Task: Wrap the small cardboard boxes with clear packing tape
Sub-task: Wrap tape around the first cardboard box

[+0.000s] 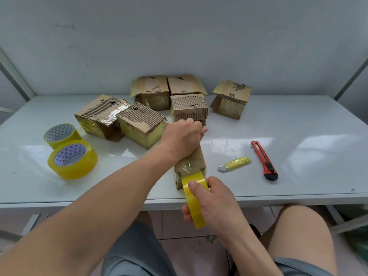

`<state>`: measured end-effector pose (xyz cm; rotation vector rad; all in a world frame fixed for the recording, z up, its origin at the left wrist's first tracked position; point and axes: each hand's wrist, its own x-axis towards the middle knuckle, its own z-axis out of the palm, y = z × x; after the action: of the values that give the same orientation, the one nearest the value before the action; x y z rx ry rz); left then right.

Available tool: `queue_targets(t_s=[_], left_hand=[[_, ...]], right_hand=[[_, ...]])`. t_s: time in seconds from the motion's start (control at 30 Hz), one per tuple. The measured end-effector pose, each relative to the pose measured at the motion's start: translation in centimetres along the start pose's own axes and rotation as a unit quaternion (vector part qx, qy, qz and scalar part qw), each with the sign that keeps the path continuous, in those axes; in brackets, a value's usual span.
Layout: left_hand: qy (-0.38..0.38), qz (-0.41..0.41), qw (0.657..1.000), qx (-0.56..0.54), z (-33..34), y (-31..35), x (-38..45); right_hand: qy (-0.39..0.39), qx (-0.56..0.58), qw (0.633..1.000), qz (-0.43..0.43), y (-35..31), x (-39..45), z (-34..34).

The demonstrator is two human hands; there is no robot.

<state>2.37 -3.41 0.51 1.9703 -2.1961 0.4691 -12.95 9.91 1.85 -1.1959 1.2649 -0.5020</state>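
Note:
A small cardboard box (196,163) lies lengthwise near the table's front edge. My left hand (183,137) rests on its far top, fingers curled over the far end. My right hand (211,204) grips a yellowish tape roll (194,202) just off the near end of the box. A strip runs from the roll onto the box's near face, and shiny tape shows on its near top.
Several worn cardboard boxes (140,124) stand behind on the white table (298,136). Two more tape rolls (72,158) sit at the left. A red utility knife (263,160) and a small yellow-wrapped cutter (236,163) lie to the right. My knees are under the table edge.

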Motion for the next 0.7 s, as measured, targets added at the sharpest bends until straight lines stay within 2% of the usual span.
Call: queue_targets(t_s=[0.13,0.23,0.4,0.53,0.7], left_hand=[[0.026,0.003,0.999,-0.021,0.4,0.3,-1.9],[-0.027,-0.032,0.999,-0.031,0.4,0.4,-3.7],[-0.051,-0.061,0.995,-0.055,-1.0,0.8,-4.1],[-0.133,-0.078,0.973,-0.170,-2.0,1.0,-5.7],[-0.191,-0.098,0.960,-0.182,-3.1,1.7,-5.6]], right_hand=[[-0.002,0.007,1.000,-0.004,0.6,0.5,-0.2],[-0.003,0.014,1.000,-0.012,1.1,0.7,0.1],[-0.005,0.012,1.000,-0.026,1.5,0.6,0.3],[-0.009,0.002,0.999,-0.037,1.7,0.7,0.1],[-0.034,-0.013,0.998,-0.053,2.2,0.3,-0.1]])
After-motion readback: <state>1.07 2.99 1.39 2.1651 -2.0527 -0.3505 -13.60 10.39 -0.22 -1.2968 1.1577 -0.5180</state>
